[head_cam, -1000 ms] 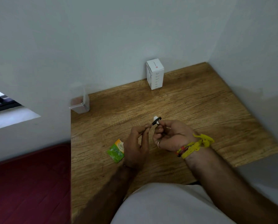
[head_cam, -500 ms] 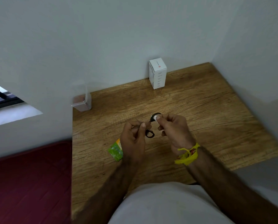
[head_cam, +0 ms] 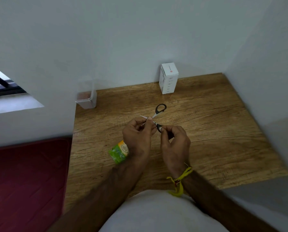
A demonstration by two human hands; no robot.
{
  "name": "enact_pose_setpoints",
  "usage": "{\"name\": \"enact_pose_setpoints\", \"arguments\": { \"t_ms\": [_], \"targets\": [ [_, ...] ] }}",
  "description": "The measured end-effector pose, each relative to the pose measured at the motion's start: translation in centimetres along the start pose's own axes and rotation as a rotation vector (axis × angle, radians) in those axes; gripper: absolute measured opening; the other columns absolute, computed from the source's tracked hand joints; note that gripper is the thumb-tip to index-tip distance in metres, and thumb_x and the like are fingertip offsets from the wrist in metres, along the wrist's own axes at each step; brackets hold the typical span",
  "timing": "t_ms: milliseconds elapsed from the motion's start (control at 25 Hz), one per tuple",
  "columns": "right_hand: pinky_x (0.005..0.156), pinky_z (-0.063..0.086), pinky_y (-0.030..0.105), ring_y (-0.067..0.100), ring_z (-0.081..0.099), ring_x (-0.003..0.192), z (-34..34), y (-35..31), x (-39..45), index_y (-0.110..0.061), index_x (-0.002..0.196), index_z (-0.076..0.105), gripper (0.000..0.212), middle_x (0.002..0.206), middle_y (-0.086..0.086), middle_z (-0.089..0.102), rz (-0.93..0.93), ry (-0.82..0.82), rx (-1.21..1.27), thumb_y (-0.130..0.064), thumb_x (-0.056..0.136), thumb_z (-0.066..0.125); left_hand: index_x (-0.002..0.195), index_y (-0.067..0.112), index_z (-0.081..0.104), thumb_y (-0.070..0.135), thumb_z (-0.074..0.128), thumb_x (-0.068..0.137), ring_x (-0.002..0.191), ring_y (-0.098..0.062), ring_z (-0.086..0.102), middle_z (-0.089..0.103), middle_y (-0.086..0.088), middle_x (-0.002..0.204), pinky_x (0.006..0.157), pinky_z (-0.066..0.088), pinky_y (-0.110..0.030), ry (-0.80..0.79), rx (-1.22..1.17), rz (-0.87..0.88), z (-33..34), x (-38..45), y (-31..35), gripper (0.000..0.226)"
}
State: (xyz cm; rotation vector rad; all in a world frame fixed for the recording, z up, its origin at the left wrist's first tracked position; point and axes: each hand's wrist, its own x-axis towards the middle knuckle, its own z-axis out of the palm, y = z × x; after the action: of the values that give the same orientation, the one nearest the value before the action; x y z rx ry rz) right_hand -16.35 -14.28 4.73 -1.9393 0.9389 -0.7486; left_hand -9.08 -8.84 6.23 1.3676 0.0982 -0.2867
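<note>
Two hands are in view, both raised just above the counter [head_cam: 215, 131] and close together without touching each other. The left hand [head_cam: 137, 139] has its fingers curled, with thumb and forefinger pinching one pair of scissors [head_cam: 157, 111] at the metal part near the pivot. The right hand [head_cam: 175, 144] is likewise curled and pinches the nearer black handle loop between thumb and fingertips. The scissors are small, black-handled and spread wide open: one blade tip points left past the left thumb, and the second handle loop stands free, up and away from the person, with no finger through it. They are held in the air between the two hands, over the middle of the counter; whether any part touches the wood cannot be told. One yellow thread band [head_cam: 180, 180] is tied on the right wrist. One green and orange sachet [head_cam: 119, 152] lies flat on the counter just beside the left wrist, partly covered by it. One clear plastic container [head_cam: 86, 97] with reddish contents in its base stands at the far left corner against the wall. One white carton [head_cam: 168, 78] stands upright at the back edge, also against the wall and well apart from the hands. One red mattress [head_cam: 27, 181] lies below the counter's left edge. One window opening [head_cam: 2, 84] shows at the far left. A white garment [head_cam: 156, 213] fills the bottom of the view.
</note>
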Motion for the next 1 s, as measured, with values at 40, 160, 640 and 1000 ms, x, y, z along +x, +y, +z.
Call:
{"name": "enact_pose_setpoints", "arguments": {
  "t_ms": [40,160,640,1000],
  "targets": [
    [0.070,0.048,0.018,0.003,0.058,0.081,0.2,-0.1,0.0,-0.016,0.098,0.071,0.009,0.092,-0.006,0.063,0.047,0.019,0.002,-0.017,0.094,0.063,0.093,-0.008,0.064,0.002,0.070,0.089,0.072,-0.027,0.075,0.072,-0.021,0.081,0.064,0.062,-0.033,-0.004,0.003,0.004,0.1,-0.2,-0.2,0.012],
    [0.066,0.052,0.028,0.007,0.063,0.077,0.9,0.1,0.2,-0.016,0.093,0.074,0.010,0.086,-0.004,0.069,0.259,0.015,0.067,-0.021,0.093,0.064,0.094,-0.010,0.061,0.002,0.068,0.090,0.072,-0.026,0.075,0.071,-0.021,0.083,0.065,0.063,-0.033,-0.005,0.007,-0.010,0.1,-0.6,-0.9,0.014],
    [0.065,0.044,0.015,0.004,0.055,0.076,-0.7,1.2,2.4,-0.015,0.090,0.070,0.007,0.085,-0.007,0.057,-0.168,-0.288,-0.035,-0.012,0.093,0.064,0.099,-0.006,0.058,0.004,0.066,0.093,0.068,-0.017,0.074,0.069,-0.020,0.088,0.060,0.061,-0.029,-0.034,0.100,0.043,-0.9,1.6,0.0,0.015],
    [0.069,0.051,0.045,0.023,0.056,0.083,-1.7,2.8,3.2,-0.008,0.097,0.069,0.011,0.093,0.003,0.058,-0.608,-0.464,-0.397,-0.014,0.095,0.060,0.095,-0.001,0.060,0.005,0.066,0.093,0.066,-0.017,0.073,0.071,-0.012,0.086,0.057,0.060,-0.028,-0.231,0.430,0.163,-1.3,3.0,0.6,0.009]
  ]
}}
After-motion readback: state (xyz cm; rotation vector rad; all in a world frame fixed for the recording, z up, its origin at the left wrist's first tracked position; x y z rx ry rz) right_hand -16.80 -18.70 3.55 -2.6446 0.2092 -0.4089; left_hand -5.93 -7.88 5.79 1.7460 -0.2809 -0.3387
